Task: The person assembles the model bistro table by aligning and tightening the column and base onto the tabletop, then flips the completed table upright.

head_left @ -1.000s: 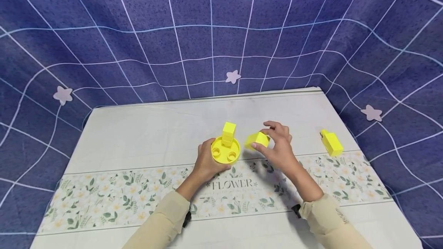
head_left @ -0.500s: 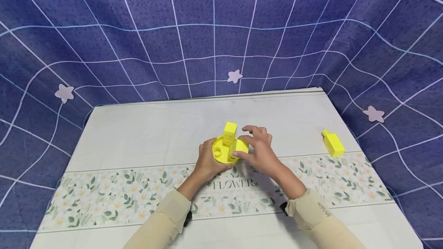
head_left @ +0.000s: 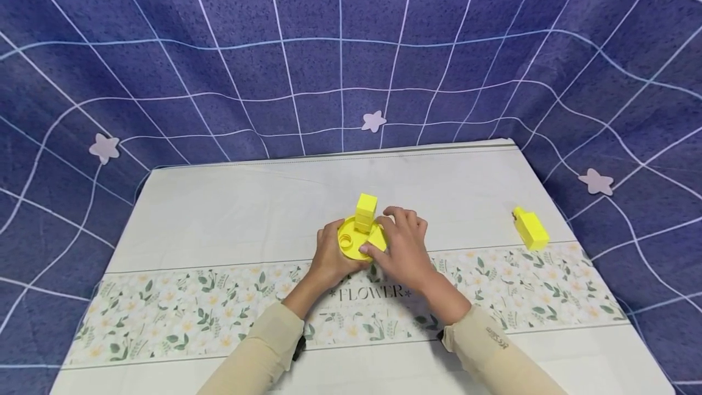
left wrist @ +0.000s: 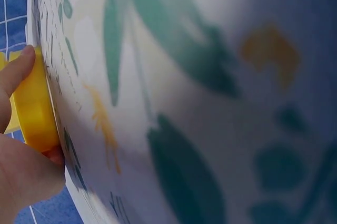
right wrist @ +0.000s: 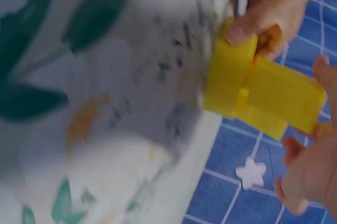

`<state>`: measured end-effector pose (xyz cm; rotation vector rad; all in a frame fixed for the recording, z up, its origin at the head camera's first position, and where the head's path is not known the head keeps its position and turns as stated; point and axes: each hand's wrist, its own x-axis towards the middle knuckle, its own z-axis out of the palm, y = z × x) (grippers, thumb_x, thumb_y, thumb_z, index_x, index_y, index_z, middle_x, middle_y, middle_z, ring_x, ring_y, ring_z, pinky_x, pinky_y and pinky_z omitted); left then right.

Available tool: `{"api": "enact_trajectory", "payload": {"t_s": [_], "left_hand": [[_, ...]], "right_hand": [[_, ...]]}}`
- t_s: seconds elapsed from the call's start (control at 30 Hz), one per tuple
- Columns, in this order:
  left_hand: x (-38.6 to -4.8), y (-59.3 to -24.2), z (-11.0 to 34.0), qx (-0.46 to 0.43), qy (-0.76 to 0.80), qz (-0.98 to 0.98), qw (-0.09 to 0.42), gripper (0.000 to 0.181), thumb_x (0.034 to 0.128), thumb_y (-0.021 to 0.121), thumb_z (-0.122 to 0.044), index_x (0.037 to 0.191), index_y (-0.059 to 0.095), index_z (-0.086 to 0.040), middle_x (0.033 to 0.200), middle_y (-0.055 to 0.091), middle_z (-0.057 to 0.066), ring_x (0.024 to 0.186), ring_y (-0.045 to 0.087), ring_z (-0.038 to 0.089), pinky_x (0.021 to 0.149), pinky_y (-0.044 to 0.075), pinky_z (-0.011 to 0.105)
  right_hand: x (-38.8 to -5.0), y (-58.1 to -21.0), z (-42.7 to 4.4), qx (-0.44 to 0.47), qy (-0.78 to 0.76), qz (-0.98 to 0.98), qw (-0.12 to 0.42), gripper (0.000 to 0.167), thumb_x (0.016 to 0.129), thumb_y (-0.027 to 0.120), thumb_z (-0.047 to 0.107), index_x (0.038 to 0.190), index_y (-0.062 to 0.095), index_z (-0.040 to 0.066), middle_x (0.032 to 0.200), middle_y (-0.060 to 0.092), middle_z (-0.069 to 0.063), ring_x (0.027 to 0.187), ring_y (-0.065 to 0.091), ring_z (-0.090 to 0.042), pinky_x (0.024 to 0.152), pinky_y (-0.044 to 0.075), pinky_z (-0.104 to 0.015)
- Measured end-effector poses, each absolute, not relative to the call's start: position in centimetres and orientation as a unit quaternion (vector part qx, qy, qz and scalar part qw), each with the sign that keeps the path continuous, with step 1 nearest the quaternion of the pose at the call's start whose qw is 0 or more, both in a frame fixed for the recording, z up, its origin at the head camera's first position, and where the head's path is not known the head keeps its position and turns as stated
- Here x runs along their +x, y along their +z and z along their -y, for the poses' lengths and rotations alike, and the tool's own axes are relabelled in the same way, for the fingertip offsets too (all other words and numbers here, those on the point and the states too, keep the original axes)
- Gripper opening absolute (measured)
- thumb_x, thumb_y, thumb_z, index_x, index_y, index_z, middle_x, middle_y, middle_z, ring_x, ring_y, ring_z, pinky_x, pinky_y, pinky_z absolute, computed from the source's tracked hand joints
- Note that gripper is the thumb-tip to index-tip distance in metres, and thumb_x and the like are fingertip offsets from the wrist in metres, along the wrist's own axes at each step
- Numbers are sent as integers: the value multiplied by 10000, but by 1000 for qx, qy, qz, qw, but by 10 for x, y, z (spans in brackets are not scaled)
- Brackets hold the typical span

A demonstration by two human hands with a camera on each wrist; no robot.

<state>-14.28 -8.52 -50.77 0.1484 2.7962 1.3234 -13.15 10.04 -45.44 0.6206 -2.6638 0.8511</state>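
Observation:
A round yellow base with a raised rim sits on the table, its left side gripped by my left hand. One yellow block stands upright at the base's back. A ring-shaped socket shows at its left. My right hand pinches a second yellow block at the base's right side. In the right wrist view this block stands on the base while right fingers hold its far end. The left wrist view shows left thumb and fingers around the base's edge.
Another yellow block with a narrow knobbed end lies on the table at the right. The white tablecloth carries a floral band with the word FLOWER. A blue gridded curtain hangs behind and at both sides.
My right hand has carried its block leftward from beside the base onto the base's right side, covering the socket there. The left hand keeps its grip on the base.

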Motion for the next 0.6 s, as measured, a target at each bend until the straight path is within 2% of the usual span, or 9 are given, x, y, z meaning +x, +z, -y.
{"api": "enact_trajectory", "payload": {"t_s": [0.07,0.13,0.2,0.3,0.43,0.53,0.6], "left_hand": [[-143,-508,85,46,429,-902,24,1062,574,933,-293,1437,341,-108,1340,420,60,1166,367,212,965,406,395],[-143,-509,85,44,429,-902,24,1063,571,935,-280,1437,343,-111,1344,420,61,1176,366,216,976,400,397],[-142,-508,85,45,432,-900,22,1063,568,939,-267,1435,345,-108,1350,419,69,1185,367,227,980,398,405],[-142,-508,84,44,430,-901,23,1063,586,930,-300,1440,330,-103,1347,413,72,1180,371,227,974,403,407],[-142,-507,84,39,426,-903,28,1014,637,901,-326,1442,325,-109,1336,413,63,1161,373,213,962,407,395],[-142,-507,85,38,429,-902,30,956,667,884,-295,1436,341,-127,1327,421,52,1151,367,208,951,402,382],[-142,-506,85,37,426,-903,36,961,670,882,-311,1440,335,-135,1329,417,46,1152,362,203,952,401,376]], "right_hand": [[-130,-450,-107,224,319,915,102,563,815,751,407,1254,604,86,1346,432,-106,1130,332,-273,915,201,-482],[-130,-445,-113,237,334,910,71,566,809,764,372,1295,597,134,1407,392,-83,1156,312,-257,930,188,-469],[-131,-442,-118,248,344,904,56,520,795,780,350,1251,634,149,1422,388,-70,1161,313,-255,939,191,-469],[-133,-444,-118,255,343,901,76,458,722,832,358,1094,683,136,1370,443,-78,1142,348,-268,934,213,-478],[-133,-453,-105,243,313,910,121,487,662,849,440,902,586,109,1230,508,-104,1073,386,-281,905,246,-489],[-132,-455,-96,235,288,920,123,527,703,791,527,874,503,121,1193,496,-89,1036,377,-265,889,251,-480],[-132,-454,-96,242,291,920,105,526,727,770,535,937,529,116,1237,474,-82,1058,368,-261,903,239,-477]]}}
